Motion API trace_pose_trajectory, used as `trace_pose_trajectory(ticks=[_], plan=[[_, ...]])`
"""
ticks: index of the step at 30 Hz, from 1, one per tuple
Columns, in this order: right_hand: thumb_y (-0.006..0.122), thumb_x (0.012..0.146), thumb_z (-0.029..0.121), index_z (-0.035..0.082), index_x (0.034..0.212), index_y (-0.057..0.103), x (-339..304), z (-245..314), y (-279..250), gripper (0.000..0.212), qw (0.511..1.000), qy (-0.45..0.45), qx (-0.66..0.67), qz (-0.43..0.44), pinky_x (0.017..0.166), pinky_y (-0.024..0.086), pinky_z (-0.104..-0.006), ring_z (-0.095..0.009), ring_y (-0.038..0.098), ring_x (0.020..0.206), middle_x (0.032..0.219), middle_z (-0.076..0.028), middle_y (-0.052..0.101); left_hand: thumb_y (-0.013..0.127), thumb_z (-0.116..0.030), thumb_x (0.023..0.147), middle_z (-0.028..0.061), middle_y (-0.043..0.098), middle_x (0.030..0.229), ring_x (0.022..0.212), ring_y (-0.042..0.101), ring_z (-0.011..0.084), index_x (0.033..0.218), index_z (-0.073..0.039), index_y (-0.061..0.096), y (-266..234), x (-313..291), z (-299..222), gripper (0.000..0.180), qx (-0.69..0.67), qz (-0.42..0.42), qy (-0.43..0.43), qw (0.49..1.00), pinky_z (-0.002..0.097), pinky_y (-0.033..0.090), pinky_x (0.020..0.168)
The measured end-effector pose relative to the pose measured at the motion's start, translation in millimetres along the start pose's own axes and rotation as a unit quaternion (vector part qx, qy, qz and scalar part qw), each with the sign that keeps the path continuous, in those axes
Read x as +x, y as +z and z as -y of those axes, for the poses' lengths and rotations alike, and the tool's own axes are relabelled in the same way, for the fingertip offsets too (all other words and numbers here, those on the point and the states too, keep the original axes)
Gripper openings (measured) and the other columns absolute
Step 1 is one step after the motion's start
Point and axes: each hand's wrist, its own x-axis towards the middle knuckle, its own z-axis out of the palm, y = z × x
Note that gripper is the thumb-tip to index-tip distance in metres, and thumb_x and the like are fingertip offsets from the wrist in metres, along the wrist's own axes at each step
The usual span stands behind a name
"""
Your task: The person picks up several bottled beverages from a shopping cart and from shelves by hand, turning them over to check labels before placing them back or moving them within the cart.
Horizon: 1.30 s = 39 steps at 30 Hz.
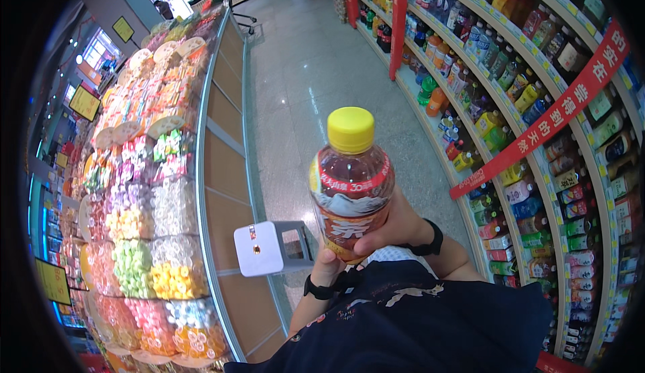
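Observation:
A plastic drink bottle (353, 192) with a yellow screw cap, brown liquid and a red and brown mountain label stands upright in front of my chest. My right hand (398, 224) is wrapped round its right side, the thumb lying across the lower label. At the lower left of the bottle, my left hand (327, 265) grips near the base with its thumb up against it. The fingers of both hands are partly hidden behind the bottle. Its cap is on. Each wrist wears a black band.
Tall shelves (537, 131) of bottled drinks line the right side, with a red banner (537, 141) across them. To the left runs a long counter (225, 138) heaped with packaged sweets. A white stool (259, 249) stands beside it. A tiled aisle (302, 71) leads ahead.

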Motion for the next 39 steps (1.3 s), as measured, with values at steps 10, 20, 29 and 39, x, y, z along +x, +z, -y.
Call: trace_pose_trajectory(ticks=[10,20,29,39], plan=[[0.062,0.064,0.012,0.001,0.109,0.035,96.5,-25.0,-123.2,0.053,0.973,-0.029,0.018,-0.229,0.079,0.039,-0.0278,-0.015,0.050,0.089,0.098,-0.008,0.048,0.062,-0.029,0.066,0.0098,0.051,0.097,0.089,0.050,0.0160,0.110,0.002,0.037,41.6,181.8,-43.7,0.059,0.394,0.004,0.053,0.917,0.0270,0.040,0.076],[0.049,0.079,0.020,0.000,0.120,0.020,152.7,3.8,-224.7,0.054,0.957,-0.023,0.047,-0.286,0.091,0.027,-0.0292,-0.016,0.035,0.107,0.115,-0.013,0.034,0.069,-0.010,0.057,0.0098,0.051,0.094,0.085,0.052,0.0152,0.105,0.001,0.037,76.3,326.0,-30.6,0.058,0.438,0.005,0.075,0.896,0.0271,0.042,0.073],[0.035,0.078,0.049,0.000,0.120,0.023,168.9,3.8,-285.0,0.066,0.966,-0.080,-0.032,-0.244,0.086,0.028,-0.0273,-0.021,0.034,0.109,0.118,-0.015,0.032,0.057,-0.050,0.061,0.0116,0.047,0.106,0.093,0.049,0.0209,0.117,-0.001,0.032,49.7,396.3,-3.5,0.078,0.017,0.120,-0.069,0.990,0.0326,0.040,0.081],[0.031,0.084,0.027,0.001,0.115,0.031,229.6,-22.4,-346.3,0.040,0.922,-0.078,-0.053,-0.376,0.083,0.032,-0.0278,-0.015,0.042,0.098,0.109,-0.010,0.042,0.030,-0.061,0.073,0.0168,0.050,0.091,0.068,0.053,0.0280,0.116,0.000,0.030,84.8,539.1,-34.1,0.075,-0.191,0.115,-0.207,0.953,0.0386,0.047,0.060]])
